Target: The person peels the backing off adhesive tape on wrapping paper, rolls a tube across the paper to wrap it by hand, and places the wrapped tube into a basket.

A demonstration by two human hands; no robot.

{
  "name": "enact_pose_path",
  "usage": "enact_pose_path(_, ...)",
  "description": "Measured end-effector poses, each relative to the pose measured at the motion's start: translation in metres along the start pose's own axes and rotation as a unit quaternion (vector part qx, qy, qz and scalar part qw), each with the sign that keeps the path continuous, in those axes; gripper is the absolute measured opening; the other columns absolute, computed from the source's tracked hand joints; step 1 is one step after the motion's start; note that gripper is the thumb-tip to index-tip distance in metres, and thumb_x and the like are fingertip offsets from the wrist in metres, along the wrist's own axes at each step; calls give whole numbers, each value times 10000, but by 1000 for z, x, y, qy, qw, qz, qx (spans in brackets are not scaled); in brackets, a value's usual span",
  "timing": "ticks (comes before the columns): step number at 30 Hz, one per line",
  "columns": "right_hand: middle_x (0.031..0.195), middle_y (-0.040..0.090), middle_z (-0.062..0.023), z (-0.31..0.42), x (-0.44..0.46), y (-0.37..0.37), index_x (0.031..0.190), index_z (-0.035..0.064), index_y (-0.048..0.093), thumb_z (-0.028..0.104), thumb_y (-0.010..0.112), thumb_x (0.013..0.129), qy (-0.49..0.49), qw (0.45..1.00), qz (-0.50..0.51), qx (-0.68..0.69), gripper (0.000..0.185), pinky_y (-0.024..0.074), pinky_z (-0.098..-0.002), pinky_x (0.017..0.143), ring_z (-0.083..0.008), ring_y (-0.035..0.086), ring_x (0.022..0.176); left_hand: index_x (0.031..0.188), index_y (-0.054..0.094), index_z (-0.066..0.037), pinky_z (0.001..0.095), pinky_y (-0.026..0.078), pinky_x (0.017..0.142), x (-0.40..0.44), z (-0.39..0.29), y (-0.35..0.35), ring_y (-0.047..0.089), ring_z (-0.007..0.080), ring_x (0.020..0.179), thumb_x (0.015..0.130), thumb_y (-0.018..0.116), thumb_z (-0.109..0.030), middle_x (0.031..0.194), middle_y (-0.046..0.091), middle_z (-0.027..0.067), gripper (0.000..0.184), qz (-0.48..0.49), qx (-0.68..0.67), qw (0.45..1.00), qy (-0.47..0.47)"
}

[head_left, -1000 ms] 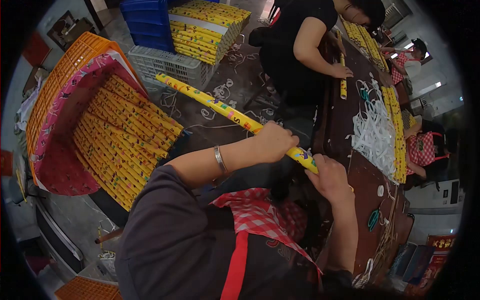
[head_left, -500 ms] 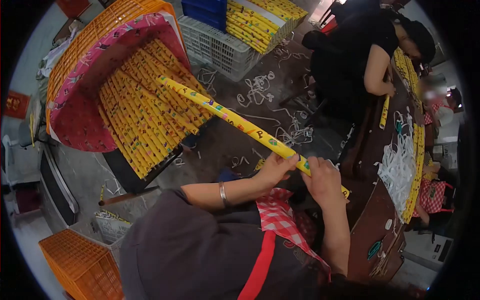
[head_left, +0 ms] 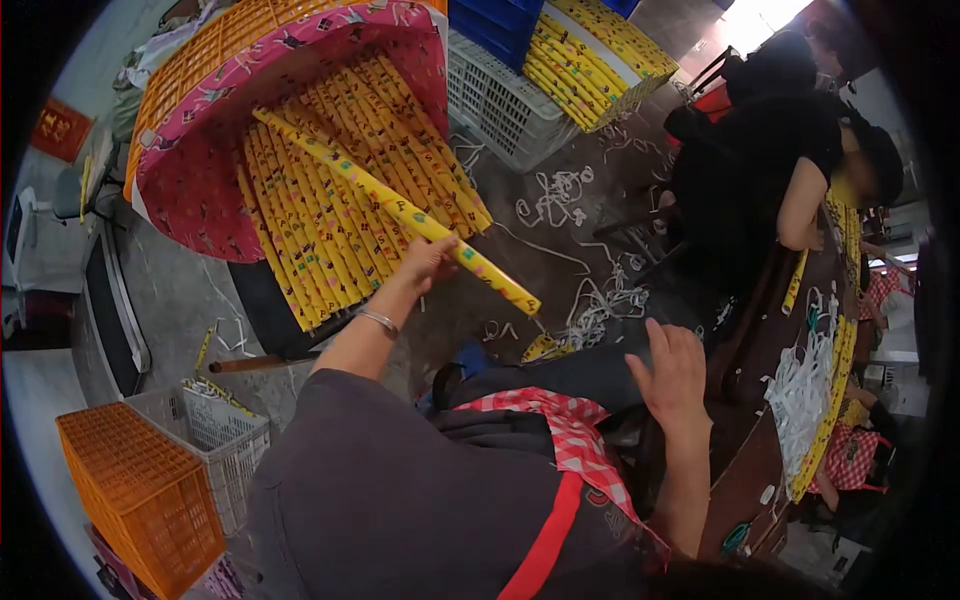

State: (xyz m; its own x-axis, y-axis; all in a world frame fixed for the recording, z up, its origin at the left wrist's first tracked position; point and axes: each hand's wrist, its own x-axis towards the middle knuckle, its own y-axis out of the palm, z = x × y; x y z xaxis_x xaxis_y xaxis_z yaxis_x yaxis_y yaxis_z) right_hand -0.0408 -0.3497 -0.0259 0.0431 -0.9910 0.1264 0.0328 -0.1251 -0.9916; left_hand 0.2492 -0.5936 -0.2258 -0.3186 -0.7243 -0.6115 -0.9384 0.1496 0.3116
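My left hand (head_left: pixel 428 264) is closed around a long yellow printed tube (head_left: pixel 375 192), gripping it nearer its lower end. The tube slants over many similar yellow tubes (head_left: pixel 300 235), which lie side by side in an orange basket (head_left: pixel 165 100) tipped on its side with a pink patterned lining (head_left: pixel 190 215). Whether the held tube touches those beneath is unclear. My right hand (head_left: pixel 675 375) is raised above my lap near the table, thumb apart from the fingers, holding nothing.
White strips (head_left: pixel 800 395) and more yellow tubes (head_left: pixel 838 370) lie on the brown table (head_left: pixel 735 490), with green-handled scissors (head_left: pixel 736 538). A co-worker (head_left: pixel 760 170) bends over its far end. Grey crates (head_left: pixel 500 100) and an orange crate (head_left: pixel 140 490) stand around; loose strips (head_left: pixel 555 195) litter the floor.
My right hand has let go of the tube and drawn away. My left hand has carried the tube leftward, over the basket's tubes. The view has shifted slightly.
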Motion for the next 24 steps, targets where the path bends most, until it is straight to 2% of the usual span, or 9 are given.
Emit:
enact_pose_path(3,1046,564,-145,0,-13,4,1227,2,565,194,772,749,31,998,50,15,555,408,-468,942,-340,527,1007,1071,590,-67,348,596,658,14,-11,-68,669,206,780,926,641,-197,908,660,50,201,-94,37,994,-37)
enact_pose_path(5,1037,568,-149,4,-22,9,1215,-1,570,197,765,756,39,998,54,5,536,411,-466,933,-346,529,1004,1133,571,-63,403,617,730,0,-27,-95,667,239,870,949,614,-197,1012,639,92,231,-103,-34,993,-43)
enact_pose_path(6,1028,572,-153,6,-25,11,1203,-3,575,200,757,763,44,997,57,-4,517,414,-464,925,-352,530,1000,1241,511,-57,446,617,796,15,-19,-134,648,276,965,963,595,-176,1104,600,128,314,-58,-28,997,-50)
enact_pose_path(9,1041,573,-159,8,-37,11,1191,1,576,205,742,779,86,991,101,-3,489,417,-462,917,-364,528,1008,1311,464,-49,474,601,819,1,-32,-184,628,302,1032,971,582,-163,1198,573,126,377,-99,-31,990,-92)
enact_pose_path(12,1048,574,-167,3,-51,6,1186,6,575,206,733,791,126,983,134,-17,470,414,-463,922,-371,527,1019,1266,500,-29,451,592,793,7,-11,-262,657,306,963,942,609,-141,1144,609,142,360,-87,-24,995,-47)
enact_pose_path(14,1042,574,-168,1,-57,3,1191,5,573,206,732,795,138,981,137,-31,471,416,-463,918,-372,527,1020,1254,520,-42,453,593,779,2,-15,-292,668,297,922,940,615,-154,1125,622,128,347,-174,46,977,-118)
enact_pose_path(19,1025,570,-175,6,-62,2,1204,3,564,213,726,806,152,977,136,-64,479,424,-467,897,-371,526,1018,1213,547,-32,450,581,740,-24,-5,-341,671,277,883,938,615,-108,1088,631,118,293,-205,39,966,-154)
enact_pose_path(22,1027,569,-169,16,-57,-1,1198,9,566,214,727,801,145,979,134,-60,475,431,-472,881,-373,527,1009,1269,542,-50,515,559,806,-5,30,-404,649,327,1006,967,563,-84,1182,619,130,304,-177,-22,968,-177)
enact_pose_path(24,1039,574,-164,24,-49,-5,1184,15,571,213,728,794,172,967,180,-58,464,433,-474,876,-374,530,1004,1280,532,-44,529,547,814,-18,21,-410,657,336,991,965,555,-67,1161,630,130,317,-173,-3,966,-194)
